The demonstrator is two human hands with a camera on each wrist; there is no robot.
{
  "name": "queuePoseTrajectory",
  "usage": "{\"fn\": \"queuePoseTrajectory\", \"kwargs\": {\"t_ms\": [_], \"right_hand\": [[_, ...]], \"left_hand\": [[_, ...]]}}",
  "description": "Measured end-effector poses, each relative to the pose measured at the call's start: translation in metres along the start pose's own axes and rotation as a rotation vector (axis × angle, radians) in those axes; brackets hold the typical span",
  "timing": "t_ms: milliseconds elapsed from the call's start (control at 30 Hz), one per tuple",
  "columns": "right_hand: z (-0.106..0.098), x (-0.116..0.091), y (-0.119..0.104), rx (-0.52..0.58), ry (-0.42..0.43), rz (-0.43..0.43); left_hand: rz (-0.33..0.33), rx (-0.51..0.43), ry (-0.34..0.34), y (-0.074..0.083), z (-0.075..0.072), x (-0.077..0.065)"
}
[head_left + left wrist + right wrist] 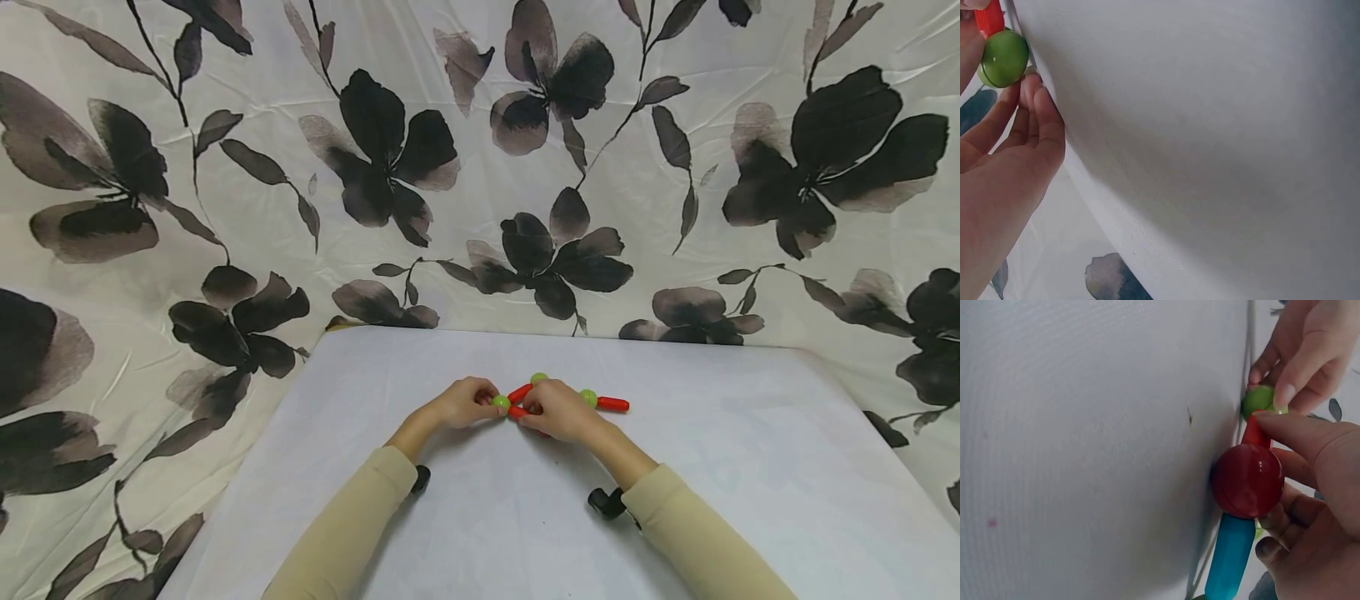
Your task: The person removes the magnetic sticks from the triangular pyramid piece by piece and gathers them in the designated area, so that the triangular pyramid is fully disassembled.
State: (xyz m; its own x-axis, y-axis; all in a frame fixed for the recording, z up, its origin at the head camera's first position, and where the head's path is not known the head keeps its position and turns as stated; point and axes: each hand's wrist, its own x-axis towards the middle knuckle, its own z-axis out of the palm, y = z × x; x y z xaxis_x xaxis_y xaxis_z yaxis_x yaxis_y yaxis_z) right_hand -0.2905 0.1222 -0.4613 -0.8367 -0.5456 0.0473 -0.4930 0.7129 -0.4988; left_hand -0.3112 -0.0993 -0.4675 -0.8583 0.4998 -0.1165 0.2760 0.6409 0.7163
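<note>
Contact between a green ball [501,402] and a red rod [517,412] lies just below the middle of the head frame, on the white surface [480,525]. The left hand [463,405] pinches the ball between thumb and fingers; the right hand [562,411] pinches the rod. For a sound joint, I would hold the ball steady and push along the rod's length, not across it. At the right of the right wrist frame, a red ball [1249,481] sits at the rod's other end with a blue rod [1230,556] below, so gripping near the green ball should spare those from twisting. A slanting red rod [521,393] also leads from the green ball toward the upper right; turning the ball would probably swing it too. Whether the contact is fully seated, I cannot tell.
</note>
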Motion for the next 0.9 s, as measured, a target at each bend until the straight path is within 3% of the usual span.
{"fn": "queuePoseTrajectory", "kwargs": {"t_ms": [433,900], "right_hand": [[0.003,-0.005,-0.001,-0.048,0.01,0.022],[-0.003,-0.022,0.004,-0.083,-0.03,-0.046]], "left_hand": [[-0.007,0.034,-0.031,0.004,0.001,-0.002],[-0.031,0.055,-0.025,0.005,0.0,0.0]]}}
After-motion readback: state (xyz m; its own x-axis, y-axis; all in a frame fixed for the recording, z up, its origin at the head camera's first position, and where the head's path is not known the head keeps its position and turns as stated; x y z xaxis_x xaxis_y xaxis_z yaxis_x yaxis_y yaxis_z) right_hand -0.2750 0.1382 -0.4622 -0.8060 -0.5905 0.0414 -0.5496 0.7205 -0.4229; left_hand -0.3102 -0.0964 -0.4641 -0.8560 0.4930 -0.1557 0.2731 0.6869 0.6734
